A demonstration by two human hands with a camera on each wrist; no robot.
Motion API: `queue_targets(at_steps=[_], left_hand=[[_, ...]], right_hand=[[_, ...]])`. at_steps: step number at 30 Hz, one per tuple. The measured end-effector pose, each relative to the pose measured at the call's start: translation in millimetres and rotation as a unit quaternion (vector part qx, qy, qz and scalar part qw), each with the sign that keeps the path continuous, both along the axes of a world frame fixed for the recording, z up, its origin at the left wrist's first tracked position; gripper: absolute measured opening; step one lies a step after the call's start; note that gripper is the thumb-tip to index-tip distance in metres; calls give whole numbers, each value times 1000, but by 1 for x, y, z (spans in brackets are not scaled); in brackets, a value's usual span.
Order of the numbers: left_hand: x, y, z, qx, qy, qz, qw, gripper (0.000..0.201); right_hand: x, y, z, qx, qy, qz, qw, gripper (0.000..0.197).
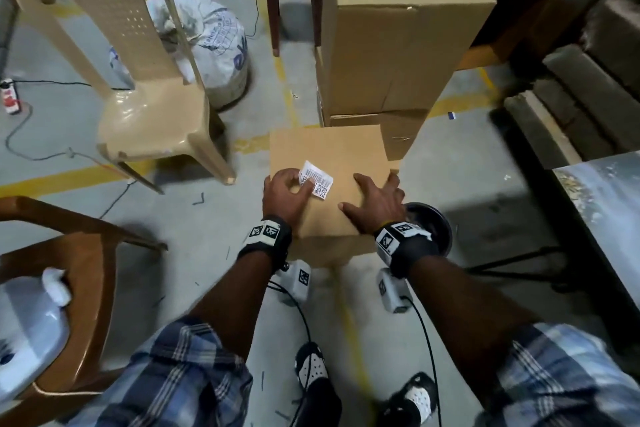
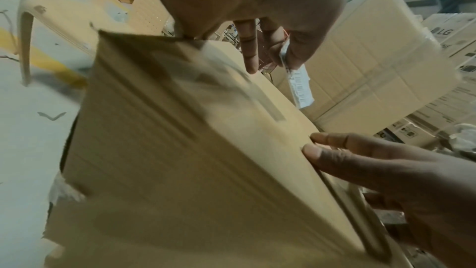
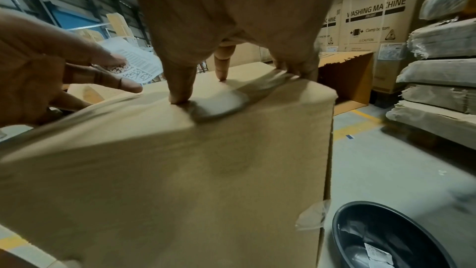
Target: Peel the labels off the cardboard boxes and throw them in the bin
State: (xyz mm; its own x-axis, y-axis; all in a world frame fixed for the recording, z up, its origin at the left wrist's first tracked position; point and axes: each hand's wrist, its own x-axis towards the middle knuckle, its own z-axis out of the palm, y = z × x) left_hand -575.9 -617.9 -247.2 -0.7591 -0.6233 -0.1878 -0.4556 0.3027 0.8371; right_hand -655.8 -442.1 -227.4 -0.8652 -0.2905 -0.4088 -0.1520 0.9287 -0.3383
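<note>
A small brown cardboard box stands on the floor in front of me. My left hand pinches a white barcode label between thumb and fingers, and the label hangs free above the box top. My right hand presses down flat on the box's right side, its fingers spread on the top. A black round bin sits on the floor just right of the box, with a discarded label inside it.
A tall stack of cardboard boxes rises behind the small box. A beige plastic chair and a white sack stand at the left, a brown chair nearer me. Flattened cardboard bundles are piled at the right.
</note>
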Motion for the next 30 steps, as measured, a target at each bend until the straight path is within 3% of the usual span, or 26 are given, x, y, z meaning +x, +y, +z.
queue_targets(at_steps=[3,9,13,18,22,26,30], left_hand=[[-2,-3,-7,21,-5,-8,1000,32],[-4,0,-16,-19,-28,-31,999,45],[-11,25,2,-26,-24,-61,998,35],[-23,75,25,-9,-35,-131,991,20],[-41,130,31,-13,-50,-189,981,20],[-62,191,25,-7,-59,-242,968,9],[-90,245,-8,-12,-123,-266,956,17]], right_hand=[[-5,-2,-19,15,3,5,1000,79],[-6,1,-26,10,-5,9,1000,83],[-4,22,-13,-77,-15,-7,997,69],[-1,72,11,-221,10,-58,974,60],[-13,126,16,-197,11,-87,976,31],[-34,181,-2,-165,-19,-108,980,17],[-57,238,-30,-173,-65,-111,977,16]])
